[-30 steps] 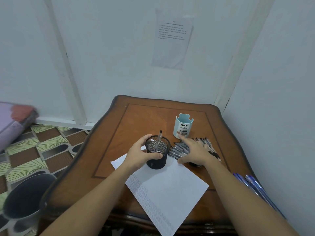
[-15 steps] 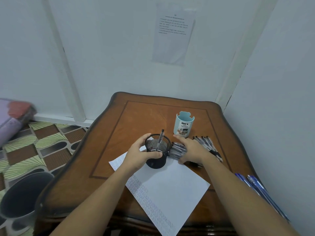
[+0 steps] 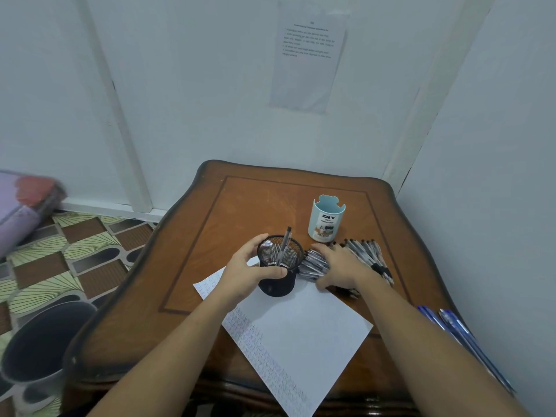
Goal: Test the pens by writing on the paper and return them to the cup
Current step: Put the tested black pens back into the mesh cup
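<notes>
Wooden table in a white corner: your left hand wraps the mesh cup, which holds one pen. At its 3 o'clock your right hand lies flat, fingers uncurled, on the pen pile. With the paper only partly marked, most testing looks left.

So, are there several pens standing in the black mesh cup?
No, only one pen stands in the black mesh cup, which the left hand grips.
</notes>
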Demonstrator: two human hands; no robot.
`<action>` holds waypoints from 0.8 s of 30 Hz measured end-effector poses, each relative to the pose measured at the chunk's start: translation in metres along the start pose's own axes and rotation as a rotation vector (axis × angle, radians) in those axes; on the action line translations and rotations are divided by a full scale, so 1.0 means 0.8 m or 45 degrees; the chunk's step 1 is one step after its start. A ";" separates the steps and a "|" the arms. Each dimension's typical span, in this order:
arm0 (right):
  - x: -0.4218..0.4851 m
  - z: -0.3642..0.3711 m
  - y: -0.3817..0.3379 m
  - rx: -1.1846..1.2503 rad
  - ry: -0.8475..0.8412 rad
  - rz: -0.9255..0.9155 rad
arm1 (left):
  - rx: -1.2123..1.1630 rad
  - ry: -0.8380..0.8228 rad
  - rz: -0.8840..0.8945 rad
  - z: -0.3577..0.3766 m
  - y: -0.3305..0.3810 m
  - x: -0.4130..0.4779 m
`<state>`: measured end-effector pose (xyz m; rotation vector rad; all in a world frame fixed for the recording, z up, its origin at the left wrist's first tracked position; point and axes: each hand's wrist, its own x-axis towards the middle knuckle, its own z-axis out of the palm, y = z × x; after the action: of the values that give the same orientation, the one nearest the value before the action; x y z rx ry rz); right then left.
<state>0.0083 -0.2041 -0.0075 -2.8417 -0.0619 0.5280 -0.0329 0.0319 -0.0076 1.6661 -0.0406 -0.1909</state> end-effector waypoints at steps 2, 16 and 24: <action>-0.003 0.000 -0.001 -0.010 0.006 -0.027 | -0.018 -0.006 -0.014 -0.001 0.001 0.000; -0.016 -0.002 -0.024 0.100 0.060 -0.071 | -0.151 -0.049 -0.054 0.000 0.004 -0.001; -0.021 -0.005 -0.017 0.135 0.054 -0.168 | -0.173 -0.056 -0.071 -0.001 0.000 -0.001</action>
<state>-0.0063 -0.1930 0.0053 -2.7210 -0.2062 0.4291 -0.0332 0.0326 -0.0072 1.5288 -0.0144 -0.2670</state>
